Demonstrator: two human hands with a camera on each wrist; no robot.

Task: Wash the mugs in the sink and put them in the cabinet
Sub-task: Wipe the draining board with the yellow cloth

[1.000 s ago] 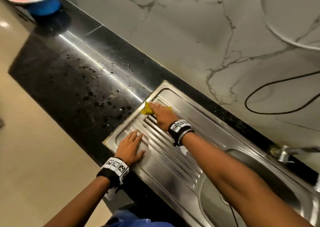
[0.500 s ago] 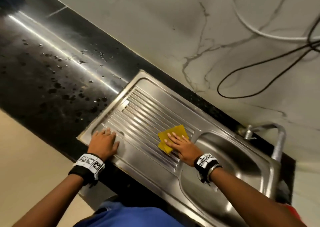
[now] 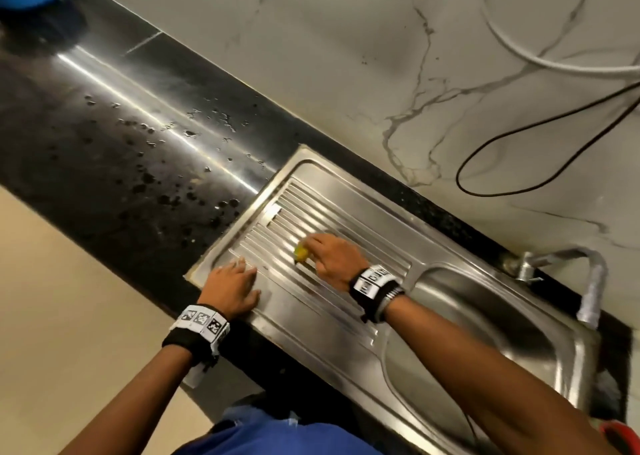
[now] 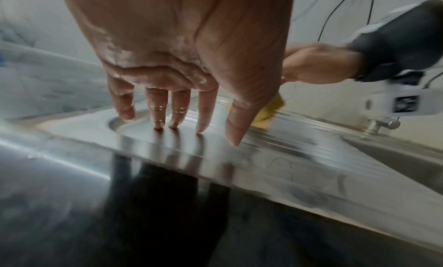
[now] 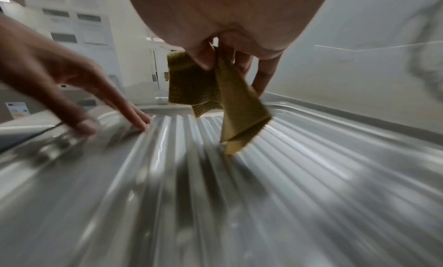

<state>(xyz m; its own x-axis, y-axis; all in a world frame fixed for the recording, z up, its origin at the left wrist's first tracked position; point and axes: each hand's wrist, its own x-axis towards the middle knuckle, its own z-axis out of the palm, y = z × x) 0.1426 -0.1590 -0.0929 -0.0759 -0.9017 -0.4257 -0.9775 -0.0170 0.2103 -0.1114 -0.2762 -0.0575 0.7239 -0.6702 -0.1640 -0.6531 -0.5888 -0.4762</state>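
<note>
So my left hand (image 3: 232, 290) is flat on the near corner of the drainboard (image 3: 304, 312), fingers (image 4: 157, 110) straight and slightly spread, just bracing. A bit further in, my right hand (image 3: 332, 258) is pinching a folded yellow cloth (image 5: 210, 92) between thumb and fingers, its lower corner touching the ridges. Basin (image 3: 485, 343) looks empty and there are no mugs anywhere in sight, so I'd say I'm on cleanup wiping. Next up is probably dragging the cloth along the grooves toward the basin.
</note>
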